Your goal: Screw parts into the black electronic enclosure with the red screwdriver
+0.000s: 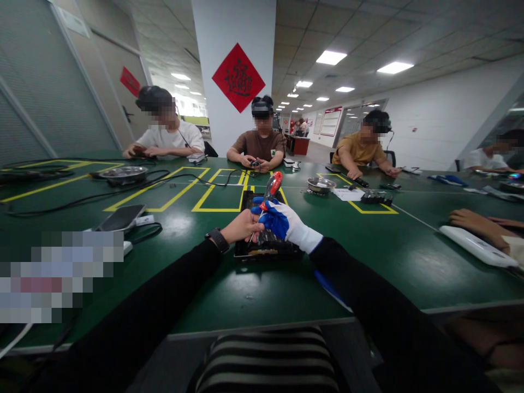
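Note:
In the head view, a blue-and-white glove covers my right hand [281, 219], which is closed round the lower part of a screwdriver [273, 186] with a red and dark grey handle. The handle leans up and away, while the thin shaft slants down to my left hand. My left hand [244, 226] is bare, with a dark watch at the wrist. Its fingers are pinched together by the shaft, and what they hold is hidden. Beneath both hands lies an opened, flat black device [268, 252] with inner parts showing.
Yellow tape marks the green table [196, 295]. A blue-and-white glove [331, 289] lies under my right forearm. Metal bowls [321, 184] [123, 173], black cables and a phone [121, 217] lie about. Several people sit around the table; a white power bank-like box [475, 245] is at right.

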Demonstrator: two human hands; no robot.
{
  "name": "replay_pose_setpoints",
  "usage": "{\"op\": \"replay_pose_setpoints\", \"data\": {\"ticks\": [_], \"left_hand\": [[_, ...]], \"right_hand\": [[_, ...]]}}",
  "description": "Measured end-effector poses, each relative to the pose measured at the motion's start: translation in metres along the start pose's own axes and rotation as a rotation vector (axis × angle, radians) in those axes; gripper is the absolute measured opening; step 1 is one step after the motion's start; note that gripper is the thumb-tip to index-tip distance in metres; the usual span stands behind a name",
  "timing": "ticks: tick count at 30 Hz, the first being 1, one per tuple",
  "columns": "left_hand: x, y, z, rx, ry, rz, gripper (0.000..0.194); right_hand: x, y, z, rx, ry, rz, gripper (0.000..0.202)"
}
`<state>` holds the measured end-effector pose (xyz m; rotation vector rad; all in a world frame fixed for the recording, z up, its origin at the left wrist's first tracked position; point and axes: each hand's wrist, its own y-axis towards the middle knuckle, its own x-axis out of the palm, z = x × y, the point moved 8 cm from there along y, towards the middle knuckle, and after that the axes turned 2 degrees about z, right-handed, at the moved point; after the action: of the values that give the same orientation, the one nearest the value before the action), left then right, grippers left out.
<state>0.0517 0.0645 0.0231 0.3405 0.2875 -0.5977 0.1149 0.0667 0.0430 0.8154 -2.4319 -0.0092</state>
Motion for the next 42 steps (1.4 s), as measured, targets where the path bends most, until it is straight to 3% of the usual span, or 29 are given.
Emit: {"op": "replay_pose_setpoints", "data": {"ticks": [4,10,16,20,28,42], "left_hand": [[0.001,-0.001,0.001,-0.005,-0.017,0.002,0.042],[0.004,-0.002,0.003,-0.021,-0.001,-0.022,0.043],[0.006,-0.003,0.003,-0.020,0.046,-0.049,0.040],[0.006,-0.003,0.001,-0.033,0.039,-0.042,0.039],[0.007,-0.002,0.005,-0.036,-0.037,-0.033,0.046],[0.008,-0.001,0.000,-0.015,0.001,-0.067,0.041]], "right_hand": [[0.003,-0.002,-0.001,-0.019,-0.024,0.015,0.022],[-0.009,0.000,-0.002,-0.106,-0.115,0.108,0.028],[-0.001,-0.006,0.001,-0.106,-0.123,0.070,0.029],[-0.006,-0.004,-0.001,-0.111,-0.087,0.104,0.028],[0.003,-0.002,0.001,0.040,-0.014,-0.030,0.035],[-0.009,0.000,-0.007,-0.151,-0.080,0.116,0.029]]}}
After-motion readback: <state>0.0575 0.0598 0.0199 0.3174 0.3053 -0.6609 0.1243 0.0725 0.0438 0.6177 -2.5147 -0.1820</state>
